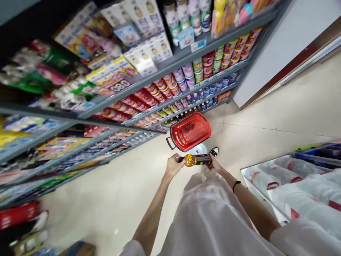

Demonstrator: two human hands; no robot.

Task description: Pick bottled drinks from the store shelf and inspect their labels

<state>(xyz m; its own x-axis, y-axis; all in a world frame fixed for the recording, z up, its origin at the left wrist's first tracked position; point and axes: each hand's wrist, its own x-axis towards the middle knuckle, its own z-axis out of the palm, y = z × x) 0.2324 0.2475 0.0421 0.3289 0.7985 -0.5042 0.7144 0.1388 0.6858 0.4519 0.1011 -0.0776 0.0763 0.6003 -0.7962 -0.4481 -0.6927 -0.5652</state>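
Note:
My left hand (pixel 174 165) is closed on the dark cap end of a bottle (pixel 198 160). The bottle lies sideways in front of my waist, with a gold upper part and a dark label. Its other end is in my right hand (pixel 214 164), whose fingers are closed around it. Just beyond the bottle is a red shopping basket (pixel 198 134) with a black rim and handle. A few small dark red things (pixel 188 128) lie inside it, too small to name. A pale blue round object (pixel 198 149) shows partly under the basket's near side.
Long grey shelves (pixel 221 48) of packaged goods run along the left and ahead. A white panel (pixel 282 39) stands beyond their right end. To the right is a bin of plastic-wrapped packs (pixel 301 188). A cardboard box (pixel 80 248) sits at lower left. Pale tiles (pixel 114 199) cover the floor.

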